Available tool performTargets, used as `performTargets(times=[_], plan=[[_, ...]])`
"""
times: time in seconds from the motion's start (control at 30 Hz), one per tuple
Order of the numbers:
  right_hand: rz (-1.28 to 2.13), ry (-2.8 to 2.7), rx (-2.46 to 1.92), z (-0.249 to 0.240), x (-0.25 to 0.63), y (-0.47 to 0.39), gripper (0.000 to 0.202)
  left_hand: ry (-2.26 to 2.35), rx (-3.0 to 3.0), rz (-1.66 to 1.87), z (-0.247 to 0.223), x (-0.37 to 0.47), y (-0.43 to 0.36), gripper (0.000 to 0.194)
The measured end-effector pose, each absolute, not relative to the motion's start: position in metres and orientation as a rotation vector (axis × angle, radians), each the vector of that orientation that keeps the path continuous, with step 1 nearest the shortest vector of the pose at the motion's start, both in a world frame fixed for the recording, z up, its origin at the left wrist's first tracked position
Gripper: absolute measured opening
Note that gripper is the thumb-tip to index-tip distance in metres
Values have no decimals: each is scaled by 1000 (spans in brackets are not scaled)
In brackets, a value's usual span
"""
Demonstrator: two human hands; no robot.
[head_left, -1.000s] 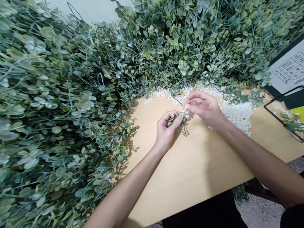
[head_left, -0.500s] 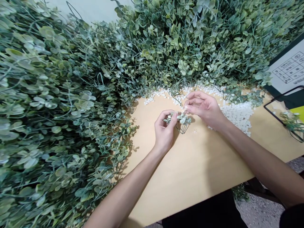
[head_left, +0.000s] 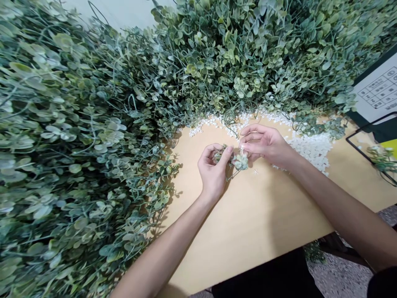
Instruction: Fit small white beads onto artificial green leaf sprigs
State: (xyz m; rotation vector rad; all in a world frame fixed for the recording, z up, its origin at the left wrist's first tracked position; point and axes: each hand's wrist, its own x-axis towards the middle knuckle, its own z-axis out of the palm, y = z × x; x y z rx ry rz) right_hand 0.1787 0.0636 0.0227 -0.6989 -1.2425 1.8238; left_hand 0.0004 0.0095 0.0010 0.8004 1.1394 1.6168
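My left hand (head_left: pixel 214 167) is closed on a small green leafy sprig (head_left: pixel 240 161), whose leaves and thin stems stick out to the right of the thumb. Close beside it, my right hand (head_left: pixel 266 145) pinches a tiny white piece (head_left: pixel 242 147) at the sprig's upper leaves. Whether that piece touches the stem is too small to tell. Small white pieces (head_left: pixel 310 151) lie heaped on the table beyond my right wrist. A single star-shaped bit (head_left: pixel 256 171) rests on the wood just below my right hand.
Piled green artificial foliage (head_left: pixel 124 103) lines the left and back of the wooden table (head_left: pixel 242 231). At the right stand a printed box (head_left: pixel 376 93) and a black wire frame (head_left: pixel 356 145), with a loose sprig (head_left: pixel 383 159) by it.
The sprig has turned in my left hand, its leaves now hanging lower. My right hand has moved slightly down, its fingertips now at the leaves.
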Motion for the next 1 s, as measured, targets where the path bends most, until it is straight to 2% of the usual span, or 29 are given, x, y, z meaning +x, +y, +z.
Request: performTargets(times=[0.2,0.47,0.67,1.0], plan=[[1794,-1229,-761,20,177,65,46,1105,834,1569,-4,-3,9,48],[1697,-1205,-794,16,176,69,40,1033,819,1525,1,1,9,36],[1706,-1190,-768,16,176,68,38,1016,840,1465,1,0,10,39],[1692,-1189,-783,13,176,70,40,1093,827,1473,-1,-2,9,32]])
